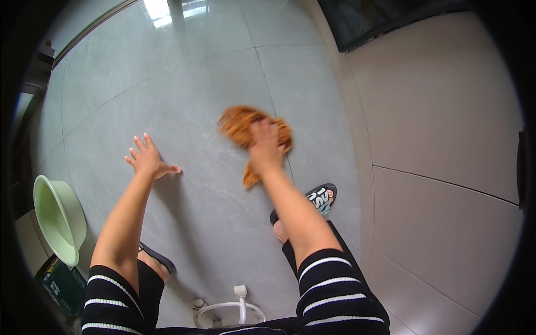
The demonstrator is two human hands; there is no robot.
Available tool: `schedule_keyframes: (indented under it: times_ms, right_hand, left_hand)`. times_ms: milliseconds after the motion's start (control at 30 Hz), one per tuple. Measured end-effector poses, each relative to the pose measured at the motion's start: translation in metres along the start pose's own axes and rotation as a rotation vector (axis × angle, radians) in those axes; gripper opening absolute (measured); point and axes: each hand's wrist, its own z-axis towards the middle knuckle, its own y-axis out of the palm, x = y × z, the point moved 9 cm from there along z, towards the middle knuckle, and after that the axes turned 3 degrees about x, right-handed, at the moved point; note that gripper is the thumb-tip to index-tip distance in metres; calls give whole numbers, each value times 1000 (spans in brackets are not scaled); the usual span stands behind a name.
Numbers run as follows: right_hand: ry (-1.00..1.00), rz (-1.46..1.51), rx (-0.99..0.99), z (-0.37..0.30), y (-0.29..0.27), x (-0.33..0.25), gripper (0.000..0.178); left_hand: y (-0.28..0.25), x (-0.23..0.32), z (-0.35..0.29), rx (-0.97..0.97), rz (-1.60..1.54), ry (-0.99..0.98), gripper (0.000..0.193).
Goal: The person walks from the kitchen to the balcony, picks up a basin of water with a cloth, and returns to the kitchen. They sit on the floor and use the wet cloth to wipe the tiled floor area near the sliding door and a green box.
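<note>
Under my right hand [266, 146] lies a crumpled orange-brown cloth [241, 125], pressed against the grey tiled floor [206, 106]. Motion smears both that hand and the cloth, and the palm hides part of the fabric. My left hand [147, 158] holds nothing; its fingers are spread, and it is over the floor to the left of the cloth. A shadow falls on the tiles beside the left forearm.
A pale green basin [68, 215] stands on its side at the left, by a dark green box [62, 285]. Beige cabinet fronts [435, 106] line the right. My feet wear black slippers [319, 200]. A white ring-shaped frame [241, 304] is at the bottom.
</note>
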Motion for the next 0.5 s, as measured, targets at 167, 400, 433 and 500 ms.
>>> schedule_keyframes:
  times_ms: [167, 400, 433, 500]
  right_hand:
    - [386, 106, 75, 15, -36, 83, 58]
    - [123, 48, 365, -109, 37, 5, 42]
    - [68, 33, 333, -139, 52, -18, 38]
    - [33, 103, 143, -202, 72, -56, 41]
  left_hand:
    - [13, -7, -27, 11, 139, 125, 128]
    - [82, 21, -116, -67, 229, 484, 107]
    - [94, 23, -133, -95, 253, 525, 105]
    - [126, 20, -161, -218, 230, 597, 100]
